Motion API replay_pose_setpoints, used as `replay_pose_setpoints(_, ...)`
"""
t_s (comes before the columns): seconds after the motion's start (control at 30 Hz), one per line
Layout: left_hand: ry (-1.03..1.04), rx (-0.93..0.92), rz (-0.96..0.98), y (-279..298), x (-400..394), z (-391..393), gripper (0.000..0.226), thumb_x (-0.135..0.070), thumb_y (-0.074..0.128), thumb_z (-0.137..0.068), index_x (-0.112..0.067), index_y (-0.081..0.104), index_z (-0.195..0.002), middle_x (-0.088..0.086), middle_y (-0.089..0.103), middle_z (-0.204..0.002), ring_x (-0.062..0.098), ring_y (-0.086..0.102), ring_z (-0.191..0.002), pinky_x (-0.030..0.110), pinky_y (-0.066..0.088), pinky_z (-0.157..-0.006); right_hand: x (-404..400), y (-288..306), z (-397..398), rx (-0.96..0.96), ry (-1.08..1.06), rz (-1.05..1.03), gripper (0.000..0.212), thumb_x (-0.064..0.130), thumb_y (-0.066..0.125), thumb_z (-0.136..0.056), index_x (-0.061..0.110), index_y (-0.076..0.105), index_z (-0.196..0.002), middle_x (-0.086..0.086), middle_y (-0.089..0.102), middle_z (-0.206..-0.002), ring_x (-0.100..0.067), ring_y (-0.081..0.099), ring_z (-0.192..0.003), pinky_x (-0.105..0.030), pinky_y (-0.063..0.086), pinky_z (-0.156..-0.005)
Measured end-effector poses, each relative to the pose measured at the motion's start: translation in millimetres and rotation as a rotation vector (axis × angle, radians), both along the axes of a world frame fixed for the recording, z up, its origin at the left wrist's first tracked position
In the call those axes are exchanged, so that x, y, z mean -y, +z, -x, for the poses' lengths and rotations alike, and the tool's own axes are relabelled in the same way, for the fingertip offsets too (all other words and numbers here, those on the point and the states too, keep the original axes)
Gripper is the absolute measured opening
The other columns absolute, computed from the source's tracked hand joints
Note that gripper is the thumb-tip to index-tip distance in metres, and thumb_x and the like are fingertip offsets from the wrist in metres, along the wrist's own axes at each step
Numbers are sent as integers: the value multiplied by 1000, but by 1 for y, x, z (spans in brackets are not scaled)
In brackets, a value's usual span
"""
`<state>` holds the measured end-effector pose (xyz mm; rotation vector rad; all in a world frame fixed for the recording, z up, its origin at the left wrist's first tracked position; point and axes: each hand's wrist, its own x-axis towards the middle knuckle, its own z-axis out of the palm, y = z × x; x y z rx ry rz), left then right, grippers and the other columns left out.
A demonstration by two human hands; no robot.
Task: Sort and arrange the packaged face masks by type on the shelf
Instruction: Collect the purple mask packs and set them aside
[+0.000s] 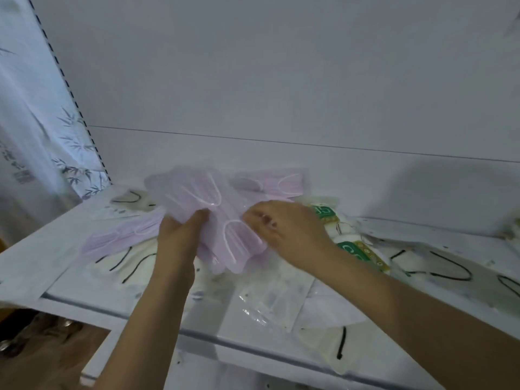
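Forearms cut off below; blurred hands' grip on lilac masks (208,209).

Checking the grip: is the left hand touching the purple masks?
Touching. The head view shows the left hand with its thumb curled over the purple masks.

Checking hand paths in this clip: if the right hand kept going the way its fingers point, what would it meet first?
The right hand points left, fingertips already at the bunch of purple packaged masks that the left hand grips. It would push into that bunch first, though depth is hard to judge.
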<state>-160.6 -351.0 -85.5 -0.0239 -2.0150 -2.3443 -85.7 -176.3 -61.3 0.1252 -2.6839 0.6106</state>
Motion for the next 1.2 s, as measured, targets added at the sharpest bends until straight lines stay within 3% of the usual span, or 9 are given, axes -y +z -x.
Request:
replay_pose_setpoints(0.17, 98, 74, -27, 2, 1, 8, 41, -18, 68, -92, -1, 60, -128, 25, 67, -123, 43, 64, -96, 57, 52, -89, -71, -31, 54, 305, -192, -207, 69, 56, 65, -83, 20, 47, -139, -5, 57, -130, -27, 55, -116, -34, 48, -87)
replay_pose_setpoints(0.27, 127, 92, -31, 6, -2, 16, 41, -18, 69, -92, -4, 60, -130, 20, 68, -122, 33, 64, -95, 41, 51, -81, -92, -29, 72, 267, -223, -93, 14, 30, 63, -86, 20, 65, -96, -3, 69, -94, -26, 65, -92, -29, 45, -67)
replay_pose_setpoints(0.4, 167, 115, 8, 10, -5, 22, 30, -15, 65, -94, -6, 63, -122, 14, 72, -112, 32, 67, -94, 32, 48, -68, -99, 14, 75, -88, -274, 33, 18, 18, 57, -85, 13, 57, -68, 2, 48, -55, -17, 47, -54, -29, 38, -53)
replay_pose_setpoints(0.57, -189, 185, 14, 24, -40, 11, 75, -75, 68, -75, -16, 64, -123, 6, 77, -103, 27, 73, -98, 42, 57, -85, -35, 29, 46, -24, 100, -49, 23, 41, 53, -94, 20, 64, -91, 4, 60, -79, -20, 60, -78, -37, 48, -67)
replay_pose_setpoints(0.67, -35, 93, 127, 18, -45, 18, 42, -37, 80, -83, -4, 68, -105, 11, 75, -81, 35, 73, -88, 44, 57, -79, -23, 11, 43, 9, 349, -41, 44, 58, 40, -95, 24, 68, -102, 6, 66, -97, -14, 60, -94, -36, 48, -77)
replay_pose_setpoints(0.8, 153, 88, -12, 2, -20, 22, 26, -9, 73, -88, -9, 67, -113, 6, 76, -104, 28, 71, -101, 36, 54, -87, -87, -12, 106, -430, -3, -397, 17, 20, 68, -83, 8, 68, -95, -9, 66, -96, -28, 60, -86, -39, 51, -72)
replay_pose_setpoints(0.97, 147, 83, -73, 1, -19, 15, 36, -5, 70, -90, -11, 66, -125, 4, 75, -113, 24, 71, -105, 36, 53, -89, -131, -34, 130, -165, -105, -877, 55, 2, 81, -34, 9, 60, -85, -8, 56, -76, -27, 54, -67, -35, 41, -62)
replay_pose_setpoints(1.07, 165, 75, -112, 4, -18, 14, 33, -5, 70, -90, -13, 66, -122, 4, 75, -113, 24, 70, -106, 36, 53, -89, -131, -17, 128, -291, -50, -637, 36, 0, 82, -46, 10, 58, -71, -8, 54, -68, -28, 52, -64, -32, 35, -58)
replay_pose_setpoints(1.2, 155, 26, -179, 9, -21, 15, 29, -6, 68, -92, -19, 66, -118, 0, 75, -114, 18, 71, -104, 31, 53, -87, -117, 36, 112, -265, -87, 60, 13, 26, 60, -95, 14, 60, -100, 1, 62, -91, -20, 58, -78, -34, 47, -66)
